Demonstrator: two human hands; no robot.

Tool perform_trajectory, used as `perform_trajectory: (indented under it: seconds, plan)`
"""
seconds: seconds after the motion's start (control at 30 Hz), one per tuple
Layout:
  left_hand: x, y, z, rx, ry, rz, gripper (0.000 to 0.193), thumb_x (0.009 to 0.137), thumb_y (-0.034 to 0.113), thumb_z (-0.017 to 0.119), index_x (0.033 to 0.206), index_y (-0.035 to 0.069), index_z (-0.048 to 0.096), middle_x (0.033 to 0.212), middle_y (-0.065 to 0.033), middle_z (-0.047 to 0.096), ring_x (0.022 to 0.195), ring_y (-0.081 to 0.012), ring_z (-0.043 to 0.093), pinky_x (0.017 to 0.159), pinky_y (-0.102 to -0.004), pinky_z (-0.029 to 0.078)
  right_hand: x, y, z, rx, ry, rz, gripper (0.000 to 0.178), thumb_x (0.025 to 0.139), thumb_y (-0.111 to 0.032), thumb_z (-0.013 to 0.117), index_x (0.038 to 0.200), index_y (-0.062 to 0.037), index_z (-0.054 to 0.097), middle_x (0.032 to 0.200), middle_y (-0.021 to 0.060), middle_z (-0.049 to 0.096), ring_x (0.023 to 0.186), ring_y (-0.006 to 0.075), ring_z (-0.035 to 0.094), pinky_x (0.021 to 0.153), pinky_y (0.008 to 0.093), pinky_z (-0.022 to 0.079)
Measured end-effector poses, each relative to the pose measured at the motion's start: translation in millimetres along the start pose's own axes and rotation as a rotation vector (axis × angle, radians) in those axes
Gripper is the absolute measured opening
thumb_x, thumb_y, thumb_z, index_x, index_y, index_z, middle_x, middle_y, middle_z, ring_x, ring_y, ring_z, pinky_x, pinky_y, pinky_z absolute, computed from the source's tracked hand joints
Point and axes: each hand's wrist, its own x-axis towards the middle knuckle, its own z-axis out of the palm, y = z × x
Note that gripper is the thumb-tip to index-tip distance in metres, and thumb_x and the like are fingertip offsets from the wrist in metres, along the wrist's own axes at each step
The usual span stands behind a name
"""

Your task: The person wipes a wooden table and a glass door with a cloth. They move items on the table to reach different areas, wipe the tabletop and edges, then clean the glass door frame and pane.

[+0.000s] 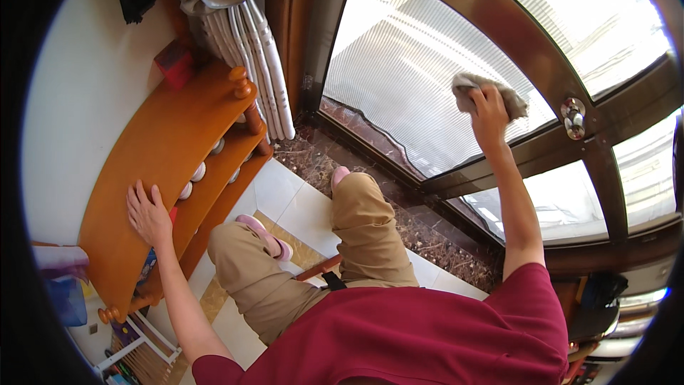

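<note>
My right hand (489, 117) is raised and closed on a crumpled grey cloth (511, 102), which lies against the ribbed glass pane (406, 64) of a brown-framed door. Part of the cloth is hidden behind my fingers. To the right of it, a shiny metal door knob (573, 117) is fixed to the frame. My left hand (149, 215) rests flat on the top board of a wooden shoe rack (167, 142), its fingers spread and holding nothing.
Shoes (198, 171) stand on the rack's lower shelves. A red box (174, 64) sits at the rack's far end, beside a tied silver curtain (246, 43). A dark marble strip (406, 221) runs along the door's foot. Low at left is a white slatted rack (139, 342).
</note>
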Motion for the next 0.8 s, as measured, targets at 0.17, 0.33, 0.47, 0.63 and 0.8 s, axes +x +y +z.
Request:
perform_trajectory:
  seconds: [0.17,0.33,0.47,0.63,0.8]
  plan:
    - [-6,-3,-6,-0.014,-0.020,-0.022,0.056,0.111,0.050,0.043,0.154,0.015,0.051,0.161,-0.0097,0.047,0.148,-0.0298,0.043,0.121,-0.0470,0.035,120,-82,82,0.164,0.098,-0.075,0.033,0.078,-0.001,0.075,0.109,-0.0112,0.068,0.109,0.0088,0.063,0.108,0.0337,0.064,0.084,0.0465,0.055]
    - [-5,-1,-5,-0.025,-0.013,-0.014,0.055,0.111,0.050,0.044,0.154,0.017,0.051,0.161,-0.0096,0.046,0.148,-0.0299,0.043,0.120,-0.0463,0.035,221,-145,140,0.128,-0.001,-0.283,0.030,0.086,-0.004,0.071,0.114,-0.0131,0.070,0.118,0.0151,0.061,0.107,0.0354,0.065,0.081,0.0477,0.061]
    - [-6,-10,-1,-0.035,0.004,-0.005,0.055,0.111,0.051,0.043,0.155,0.018,0.051,0.162,-0.0088,0.046,0.148,-0.0301,0.044,0.119,-0.0464,0.036,169,-122,150,-0.146,-0.321,-0.488,0.024,0.085,-0.003,0.069,0.108,-0.0068,0.070,0.123,0.0140,0.059,0.108,0.0281,0.067,0.083,0.0416,0.062]
    - [-2,-11,4,-0.029,-0.003,-0.005,0.057,0.111,0.052,0.041,0.156,0.019,0.050,0.163,-0.0097,0.045,0.148,-0.0304,0.043,0.120,-0.0458,0.035,6,-16,95,-0.142,-0.487,-0.613,0.026,0.079,-0.006,0.072,0.103,-0.0092,0.065,0.130,0.0138,0.059,0.108,0.0260,0.067,0.091,0.0370,0.057]
    - [-1,-14,7,-0.005,-0.028,-0.016,0.059,0.111,0.054,0.038,0.158,0.019,0.048,0.164,-0.0095,0.044,0.150,-0.0301,0.042,0.120,-0.0462,0.035,-122,81,4,-0.240,-0.647,-0.650,0.015,0.083,-0.011,0.069,0.097,-0.0111,0.066,0.123,0.0128,0.061,0.118,0.0300,0.063,0.098,0.0426,0.054]
